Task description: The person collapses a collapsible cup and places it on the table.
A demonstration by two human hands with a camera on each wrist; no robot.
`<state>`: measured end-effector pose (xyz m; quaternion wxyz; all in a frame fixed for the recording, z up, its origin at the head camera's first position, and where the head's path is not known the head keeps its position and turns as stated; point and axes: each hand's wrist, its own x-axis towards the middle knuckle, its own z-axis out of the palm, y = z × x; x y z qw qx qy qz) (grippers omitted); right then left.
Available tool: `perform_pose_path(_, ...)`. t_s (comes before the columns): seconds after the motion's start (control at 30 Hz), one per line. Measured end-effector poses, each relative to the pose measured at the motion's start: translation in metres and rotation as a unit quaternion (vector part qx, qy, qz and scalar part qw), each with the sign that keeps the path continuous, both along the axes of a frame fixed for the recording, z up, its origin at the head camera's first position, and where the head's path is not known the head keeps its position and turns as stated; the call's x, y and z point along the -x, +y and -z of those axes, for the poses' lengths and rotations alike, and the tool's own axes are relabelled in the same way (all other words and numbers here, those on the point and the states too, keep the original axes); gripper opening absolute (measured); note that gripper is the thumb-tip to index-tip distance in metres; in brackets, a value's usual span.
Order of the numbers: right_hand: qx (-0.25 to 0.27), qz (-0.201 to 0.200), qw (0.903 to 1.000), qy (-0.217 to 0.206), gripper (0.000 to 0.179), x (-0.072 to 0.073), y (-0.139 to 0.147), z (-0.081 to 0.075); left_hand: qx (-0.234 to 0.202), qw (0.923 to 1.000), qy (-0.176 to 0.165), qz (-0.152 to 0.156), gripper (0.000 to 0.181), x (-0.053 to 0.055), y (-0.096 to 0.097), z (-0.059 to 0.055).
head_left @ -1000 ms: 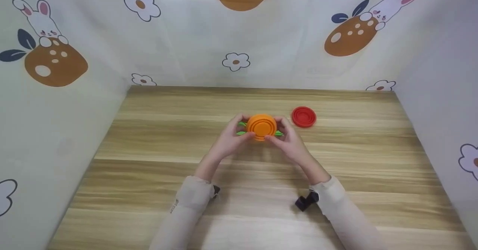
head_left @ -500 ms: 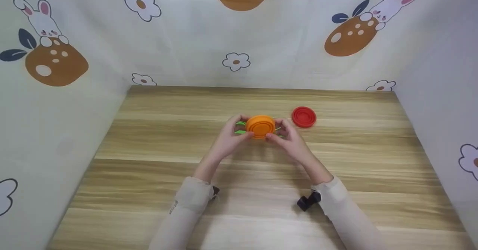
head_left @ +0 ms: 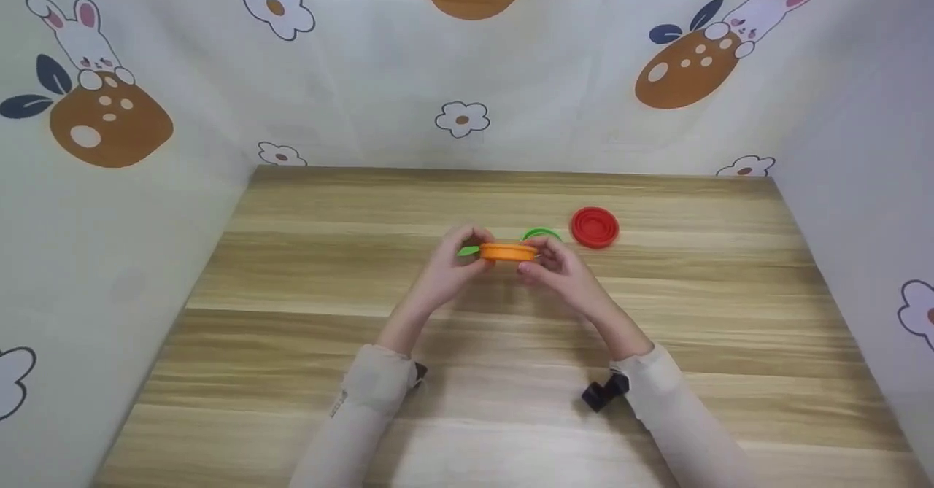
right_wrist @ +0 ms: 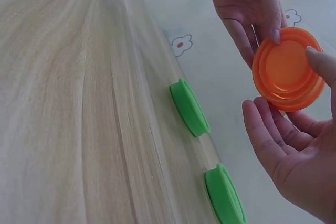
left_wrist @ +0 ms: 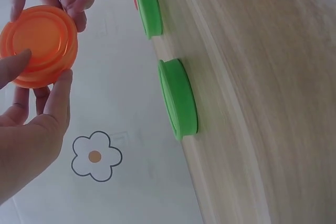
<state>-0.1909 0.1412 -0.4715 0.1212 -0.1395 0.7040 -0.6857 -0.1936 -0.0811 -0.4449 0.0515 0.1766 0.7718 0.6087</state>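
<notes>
Both hands hold an orange collapsible cup (head_left: 508,252), folded into a flat disc, above the table. My left hand (head_left: 452,263) grips its left edge, thumb on the near side and fingers behind. On the right edge my right hand (head_left: 568,273) pinches it with the thumb and fingers. Concentric rings show on the orange face in both wrist views. Behind the hands, two green discs of similar shape lie on the table: one green disc (left_wrist: 179,100) behind the left hand, another green disc (head_left: 540,233) behind the right, each partly hidden in the head view.
A red ringed disc (head_left: 595,227) lies flat on the wooden table (head_left: 350,218), beyond the right hand. A patterned cloth wall (head_left: 365,109) closes off the back, and pale walls stand at both sides. Black wrist mounts (head_left: 606,392) hang near the sleeves.
The orange cup has tilted from showing its ringed face to nearly edge-on in the head view. The hands shifted only slightly, and the right green disc shows more.
</notes>
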Motion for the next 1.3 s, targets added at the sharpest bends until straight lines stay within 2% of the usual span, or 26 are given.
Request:
perform_pose_path(0.23,-0.035,-0.005,0.9989,0.030,0.047,0.000,0.001,-0.001,-0.003,0.9999,-0.014,-0.003,0.021,-0.001,-0.001,0.000)
perform_pose_path(0.43,-0.058,0.008,0.9971,0.049,0.051,0.002,0.000,-0.001,-0.005,0.9986,-0.046,-0.026,0.036,0.000,-0.002,0.002)
perform_pose_path(0.57,-0.054,0.023,0.9970,0.051,0.056,0.002,-0.001,-0.001,-0.011,0.9977,-0.062,-0.027,0.044,0.001,-0.003,0.004)
perform_pose_path(0.73,-0.039,0.042,0.9976,0.039,0.061,0.004,-0.001,-0.003,-0.013,0.9980,-0.060,-0.016,0.045,0.002,-0.005,0.004)
perform_pose_path(1.03,-0.014,0.030,0.9976,0.061,0.065,0.016,-0.001,-0.008,0.000,0.9967,-0.081,0.000,0.057,0.004,-0.008,-0.002)
perform_pose_path(1.3,-0.027,0.011,0.9973,0.067,0.066,0.031,-0.004,-0.014,0.000,0.9985,-0.054,-0.014,0.054,0.020,-0.008,-0.005)
